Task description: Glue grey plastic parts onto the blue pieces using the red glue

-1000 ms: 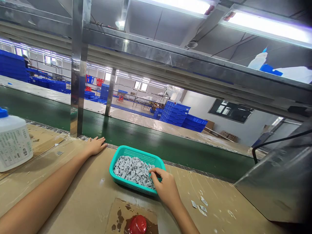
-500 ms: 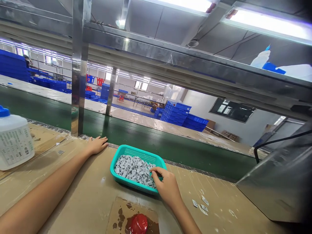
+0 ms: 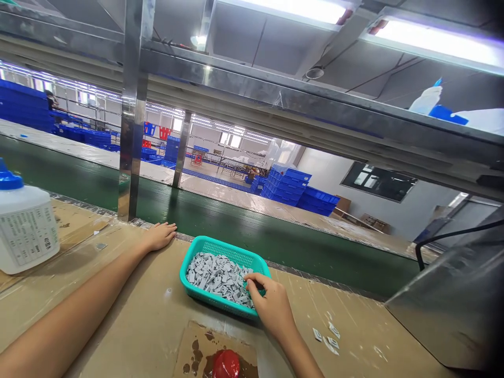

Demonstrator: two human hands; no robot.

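Observation:
A teal plastic basket (image 3: 220, 302) stands on the bench, filled with small grey plastic pieces (image 3: 216, 273). My right hand (image 3: 271, 302) reaches over the basket's right end, its thumb and forefinger pinched together at the pile. Whatever is between those fingertips is too small to make out. Left of the basket, my left hand (image 3: 160, 236) lies flat on the bench by the conveyor edge, fingers stretched out and holding nothing. In front of the basket, a red round object (image 3: 226, 363) rests on a wet-stained brown board (image 3: 189, 344).
Several loose grey pieces (image 3: 333, 342) lie on the bench to the right. A white bottle with a blue cap (image 3: 27, 226) stands at the left. Behind the bench runs a green conveyor belt (image 3: 315, 268). A metal post (image 3: 132, 126) and an overhead shelf beam (image 3: 268, 97) frame the view.
The view has shifted slightly. My right hand stays at the basket's right end with its fingers pinched, and my left hand still lies flat on the bench.

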